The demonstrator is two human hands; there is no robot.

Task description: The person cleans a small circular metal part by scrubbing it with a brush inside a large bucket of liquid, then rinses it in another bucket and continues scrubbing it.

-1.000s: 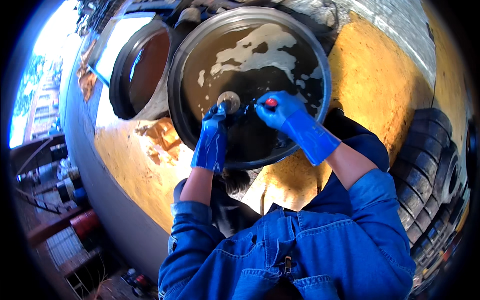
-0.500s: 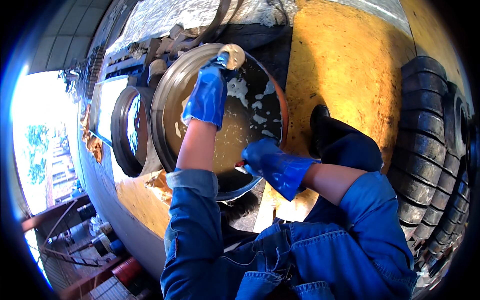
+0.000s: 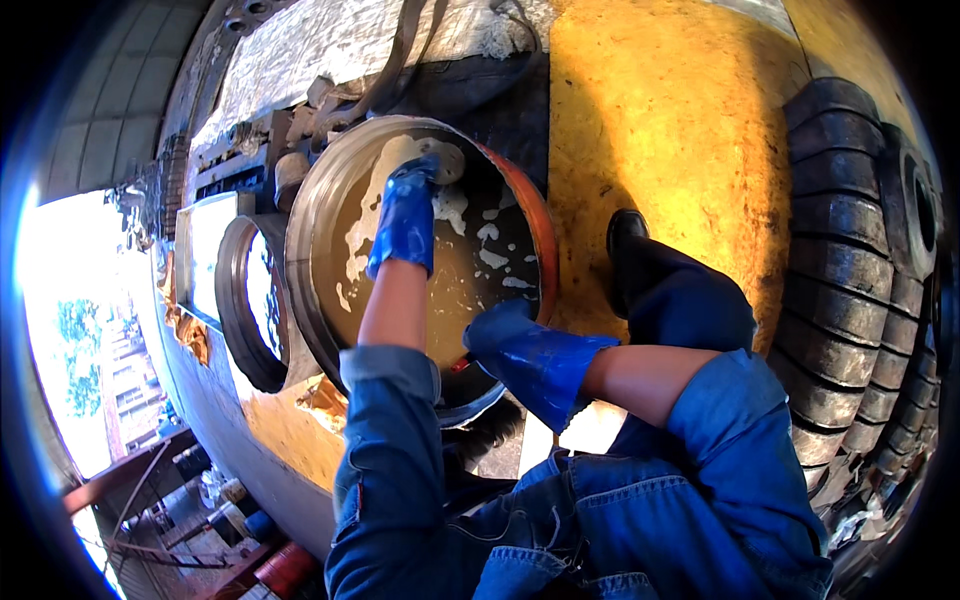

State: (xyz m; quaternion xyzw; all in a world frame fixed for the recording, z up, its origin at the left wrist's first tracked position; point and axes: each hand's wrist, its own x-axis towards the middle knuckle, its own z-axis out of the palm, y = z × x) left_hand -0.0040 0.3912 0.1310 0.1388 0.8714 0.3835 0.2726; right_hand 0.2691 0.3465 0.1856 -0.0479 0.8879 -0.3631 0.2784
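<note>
A large round tub (image 3: 547, 235) of murky brown liquid (image 3: 440, 265) with patches of pale foam stands before me. My left hand (image 3: 405, 210), in a long blue rubber glove, reaches over its far part. Its fingers are closed on a round tan disc (image 3: 450, 163), which is down at the liquid's surface; part of it is hidden by the glove. My right hand (image 3: 525, 350), gloved alike, is closed at the tub's near right rim. A small red-handled tool (image 3: 460, 366) pokes out of that fist; its kind does not show.
Left of the tub stands a smaller dark ring-shaped vessel (image 3: 235, 310) of liquid, beside a pale rectangular tray (image 3: 205, 245). Stacked dark tyres (image 3: 835, 270) line the right side. Yellow flooring (image 3: 660, 120) spreads at the right, with my dark boot (image 3: 627, 230) on it.
My left hand has lowered the tan disc from the tub's far rim to the liquid. The right hand stays near the rim with the red-handled tool. The whole view has shifted slightly.
</note>
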